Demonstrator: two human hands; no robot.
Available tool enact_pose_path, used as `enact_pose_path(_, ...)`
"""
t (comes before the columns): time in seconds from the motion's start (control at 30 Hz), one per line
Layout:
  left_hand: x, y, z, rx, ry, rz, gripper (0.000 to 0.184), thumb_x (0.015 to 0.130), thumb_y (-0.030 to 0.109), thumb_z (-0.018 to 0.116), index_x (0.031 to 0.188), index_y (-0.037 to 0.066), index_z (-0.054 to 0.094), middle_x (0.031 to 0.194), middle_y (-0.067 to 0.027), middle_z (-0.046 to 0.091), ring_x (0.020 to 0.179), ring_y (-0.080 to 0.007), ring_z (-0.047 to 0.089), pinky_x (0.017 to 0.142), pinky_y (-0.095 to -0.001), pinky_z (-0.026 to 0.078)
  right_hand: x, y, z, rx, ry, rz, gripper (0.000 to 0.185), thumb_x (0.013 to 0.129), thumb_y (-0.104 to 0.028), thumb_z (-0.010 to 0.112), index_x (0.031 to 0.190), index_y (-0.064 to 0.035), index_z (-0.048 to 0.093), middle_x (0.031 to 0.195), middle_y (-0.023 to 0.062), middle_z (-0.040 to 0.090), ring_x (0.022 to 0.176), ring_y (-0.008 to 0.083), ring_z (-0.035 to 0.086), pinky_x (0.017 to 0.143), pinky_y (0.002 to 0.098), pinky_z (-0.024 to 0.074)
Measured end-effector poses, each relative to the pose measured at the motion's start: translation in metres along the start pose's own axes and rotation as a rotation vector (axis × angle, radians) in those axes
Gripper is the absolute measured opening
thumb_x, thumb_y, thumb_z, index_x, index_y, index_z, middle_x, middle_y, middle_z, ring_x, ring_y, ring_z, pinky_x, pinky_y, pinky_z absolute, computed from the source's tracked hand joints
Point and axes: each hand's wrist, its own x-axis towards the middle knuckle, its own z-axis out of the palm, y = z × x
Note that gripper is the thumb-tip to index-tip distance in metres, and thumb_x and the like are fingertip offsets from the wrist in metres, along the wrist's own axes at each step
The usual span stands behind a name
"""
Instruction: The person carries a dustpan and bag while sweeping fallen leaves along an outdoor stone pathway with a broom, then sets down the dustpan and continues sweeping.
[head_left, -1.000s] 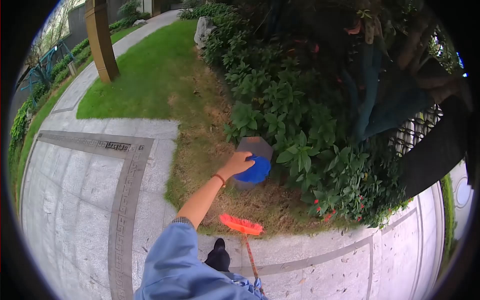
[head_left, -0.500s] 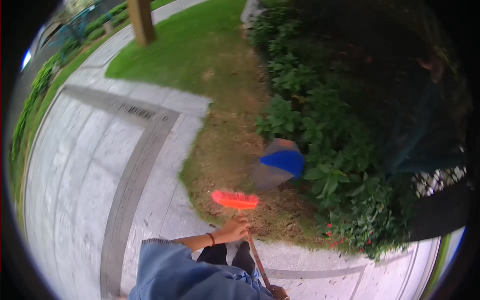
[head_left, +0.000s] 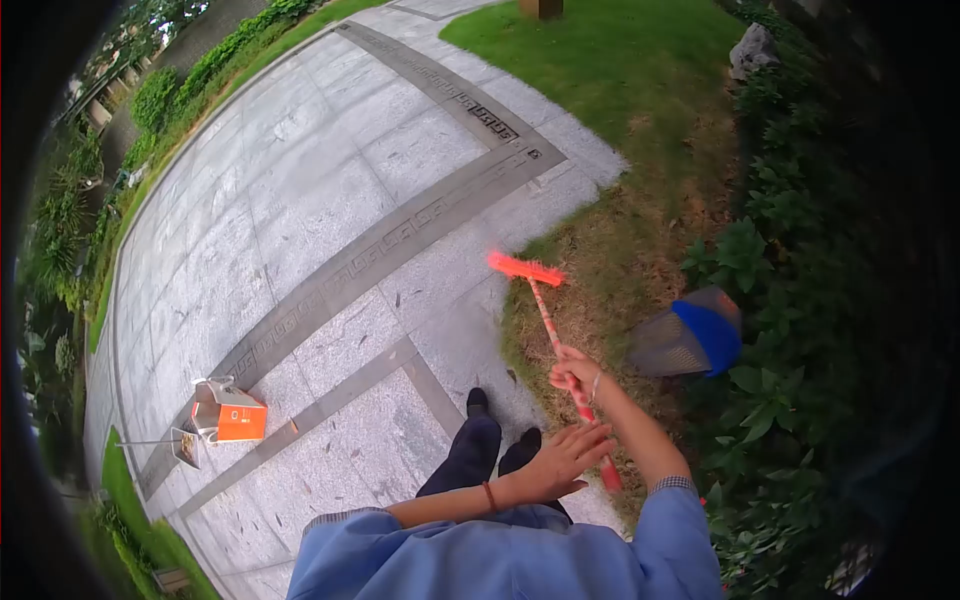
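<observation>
A broom with a bright orange-red brush head point(head_left: 527, 269) and a red patterned handle slants across the middle of the head view. The brush is at the border of paving and dry grass. My right hand point(head_left: 577, 376) is closed around the handle partway down from the brush. Below it, my left hand point(head_left: 562, 460) lies across the handle with its fingers stretched out flat and slightly apart; whether its palm touches the handle is hidden. Right of the broom, a blue and grey mesh-like object point(head_left: 706, 332) lies on the grass against the plants.
An orange and white bag or box point(head_left: 240, 421) stands on the paving at left, beside a long-handled dustpan-like piece point(head_left: 186, 447). Leafy plants point(head_left: 742, 252) border the right side. A grey rock point(head_left: 753, 51) sits by the lawn point(head_left: 600, 50). Scattered leaves dot the paving point(head_left: 340, 330).
My view has swung left. My right hand has gone from the handle's far end up towards the brush. My left hand has loosened its grip and is now lower on the handle.
</observation>
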Motion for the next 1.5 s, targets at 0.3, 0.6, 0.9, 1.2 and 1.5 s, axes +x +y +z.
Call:
enact_pose_path(0.3,-0.081,-0.029,-0.075,-0.200,0.781,-0.197,0.015,0.067,-0.001,0.064,0.076,0.002,0.052,0.074,-0.0091,0.056,0.072,-0.0247,0.056,0.077,-0.0348,0.043,0.029,0.000,0.139,-1.724,-0.043,-0.620,0.030,0.073,-0.009,0.057,0.102,-0.0166,0.058,0.089,0.0092,0.059,0.090,0.0268,0.057,0.078,0.0362,0.0455)
enact_pose_path(0.6,-0.207,0.010,-0.221,-0.235,0.286,-0.216,0.015,0.064,0.002,0.068,0.063,0.005,0.054,0.059,-0.0072,0.048,0.058,-0.0237,0.051,0.059,-0.0311,0.042,0.039,0.117,0.272,-1.810,-0.538,-0.506,0.025,0.076,-0.030,0.054,0.074,-0.0053,0.060,0.082,0.0157,0.059,0.083,0.0335,0.057,0.071,0.0410,0.0457)
enact_pose_path(0.9,-0.279,0.029,-0.246,-0.473,0.658,-0.184,0.011,0.067,-0.001,0.065,0.065,0.002,0.055,0.063,-0.0069,0.055,0.061,-0.0196,0.056,0.076,-0.0396,0.045,-0.028,0.126,0.294,-1.440,-0.176,-0.664,0.018,0.074,-0.024,0.055,0.067,-0.0073,0.052,0.076,0.0123,0.053,0.075,0.0321,0.056,0.065,0.0411,0.0450)
enact_pose_path(1.2,-0.296,0.016,-0.259,-0.376,0.639,-0.309,0.022,0.064,-0.004,0.062,0.052,0.003,0.045,0.050,-0.0064,0.045,0.052,-0.0207,0.049,0.063,-0.0348,0.044,0.007,0.180,0.342,-1.735,-0.380,-0.368,0.016,0.069,-0.020,0.057,0.072,-0.0047,0.061,0.081,0.0172,0.059,0.083,0.0320,0.058,0.074,0.0398,0.0458)
enact_pose_path(1.5,-0.261,0.065,-0.349,-0.272,0.231,0.075,0.028,0.062,0.017,0.076,0.075,0.006,0.054,0.061,-0.0072,0.050,0.054,-0.0233,0.051,0.052,-0.0316,0.040,-0.031,0.121,0.427,-1.305,-0.386,-0.870,0.018,0.074,-0.025,0.058,0.071,-0.0066,0.057,0.081,0.0126,0.056,0.072,0.0310,0.057,0.064,0.0403,0.0461)
